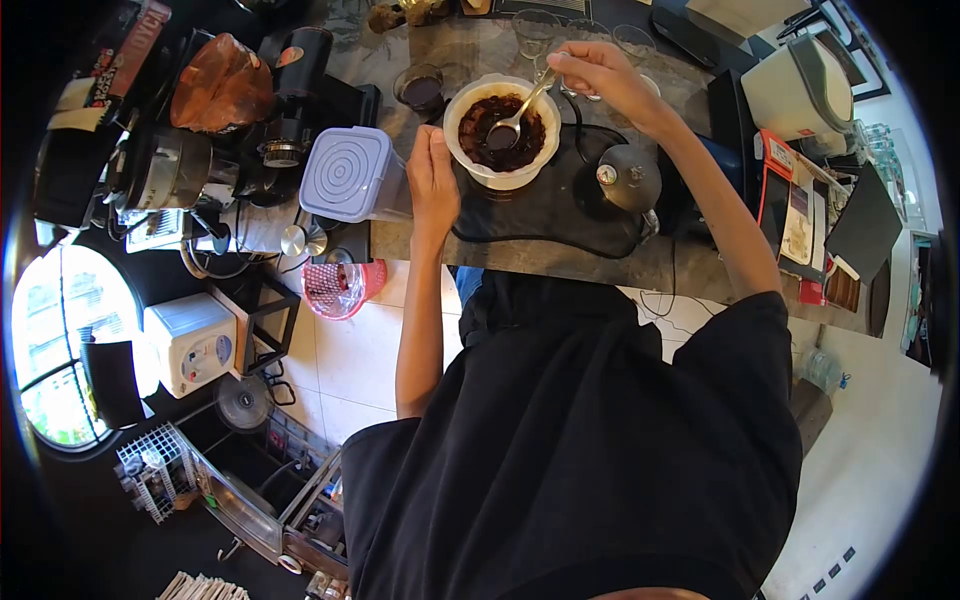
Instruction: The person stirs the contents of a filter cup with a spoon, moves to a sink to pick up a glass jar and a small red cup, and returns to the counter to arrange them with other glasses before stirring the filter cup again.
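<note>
A white bowl-like vessel [502, 178] with a wavy rim stands at the middle of the counter, wet dark-brown grounds [480, 150] coating its inside. My left hand [433, 180] is closed at its left side, fingers together against the wall; the far fingers are partly hidden. From the right, my right hand [598, 82] pinches the handle of a metal spoon [516, 122]. The spoon slants down into the vessel, its bowl over the grounds with some dark liquid in it. A glass of dark liquid [422, 92] stands just behind my left hand.
A lidded purple-white tub [347, 175] sits left of my left hand. A dark round kettle [628, 178] stands right of the vessel, beside a black mat [540, 222]. Glasses [537, 32] line the back. A grinder [290, 100] is at left, a red-edged box [790, 200] at right.
</note>
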Demonstrator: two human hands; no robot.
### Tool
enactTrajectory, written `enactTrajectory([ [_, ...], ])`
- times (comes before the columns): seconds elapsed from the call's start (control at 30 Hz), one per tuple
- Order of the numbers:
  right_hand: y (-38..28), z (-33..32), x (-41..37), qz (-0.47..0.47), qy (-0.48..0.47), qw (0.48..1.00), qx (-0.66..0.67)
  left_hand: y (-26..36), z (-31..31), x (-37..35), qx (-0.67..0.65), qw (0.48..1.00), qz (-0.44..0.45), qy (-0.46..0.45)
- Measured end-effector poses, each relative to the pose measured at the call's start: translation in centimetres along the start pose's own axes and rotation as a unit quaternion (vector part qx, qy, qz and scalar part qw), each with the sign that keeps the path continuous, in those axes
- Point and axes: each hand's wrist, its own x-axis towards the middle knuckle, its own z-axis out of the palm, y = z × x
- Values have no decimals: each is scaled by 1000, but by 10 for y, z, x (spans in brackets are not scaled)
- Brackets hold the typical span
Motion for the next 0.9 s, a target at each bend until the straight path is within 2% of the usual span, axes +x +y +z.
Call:
enactTrajectory([
  [0.07, -2, -3, -1, -2, 11, 1000, 14, -2, 0, 1, -1, 1000, 2, -2],
  [0.13, 1, -7, 0, -67, 50, 996, -30, -4, 0, 0, -1, 1000, 3, -2],
  [0.27, -27, -2, -7, -109, 69, 991, -38, -2, 0, -1, -3, 1000, -4, 0],
  [0.33, -33, 1, -11, -103, 100, 983, -118, -2, 0, -1, -3, 1000, -2, 0],
  [0.47, -40, 15, -18, -87, 109, 978, -157, -1, 2, 0, -3, 1000, 11, 12],
  [0.53, -36, 23, -19, -136, 133, 942, -277, -2, 3, 1, -10, 999, 30, 25],
  [0.77, -32, 42, -18, -124, 137, 967, -177, -4, 2, 0, -11, 1000, 23, 19],
  [0.87, -26, 43, -15, -105, 81, 978, -160, -4, 1, 1, -13, 1000, 17, 16],
  [0.9, -24, 42, -15, -89, 35, 986, -137, -4, 1, 0, -13, 1000, 14, 12],
])
